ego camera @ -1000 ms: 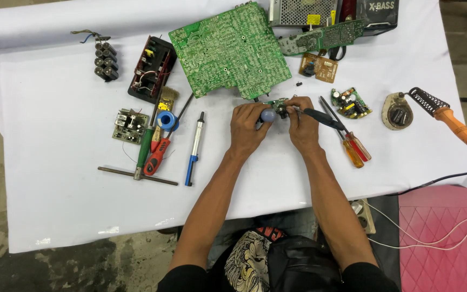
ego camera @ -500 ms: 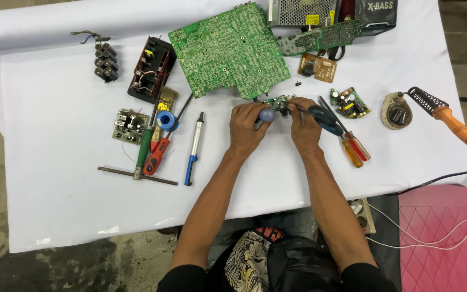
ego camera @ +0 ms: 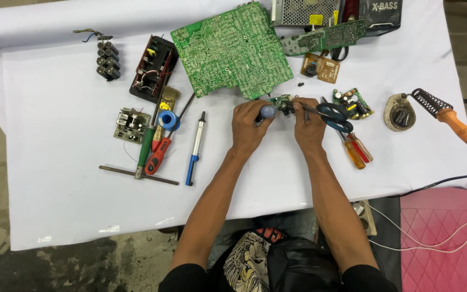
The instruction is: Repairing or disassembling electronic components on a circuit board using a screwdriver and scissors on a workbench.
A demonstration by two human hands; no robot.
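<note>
Left hand (ego camera: 248, 125) now grips a small green circuit module with a grey capacitor (ego camera: 277, 107). Right hand (ego camera: 309, 126) has barely shifted, fingers pinched at the module's right edge; what they hold, I cannot tell.

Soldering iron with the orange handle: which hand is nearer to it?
Right. The right hand lies between the soldering iron at the table's right edge and the left hand, which sits farther off.

Bare forearms, black short sleeves (ego camera: 182, 276), black shirt with a pale printed graphic (ego camera: 249, 262) at front.
</note>
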